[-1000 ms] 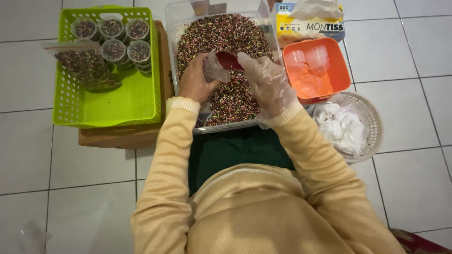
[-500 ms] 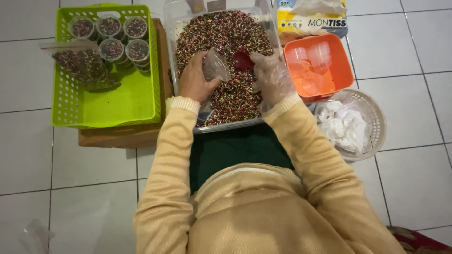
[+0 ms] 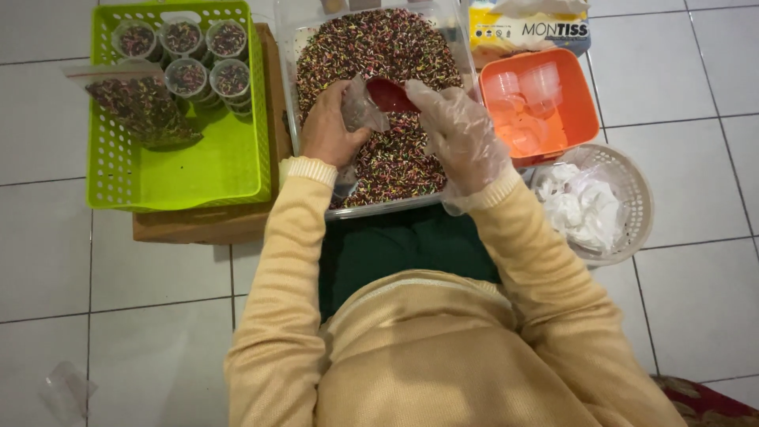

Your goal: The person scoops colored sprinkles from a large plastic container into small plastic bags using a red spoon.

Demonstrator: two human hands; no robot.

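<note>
Holding the small clear bag [image 3: 360, 111] pinched in your left hand [image 3: 328, 130] above the clear tub of sprinkles [image 3: 379, 87], keep its mouth wide; your gloved right hand [image 3: 455, 130] grips the red scoop [image 3: 389, 95], so tip it slowly.

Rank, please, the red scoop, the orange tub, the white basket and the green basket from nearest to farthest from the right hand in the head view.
From the gloved right hand:
1. Red scoop: held in its fingers, over the sprinkles.
2. Orange tub: just to its right.
3. White basket: lower right, a little farther out.
4. Green basket: far left, past the left hand.
</note>
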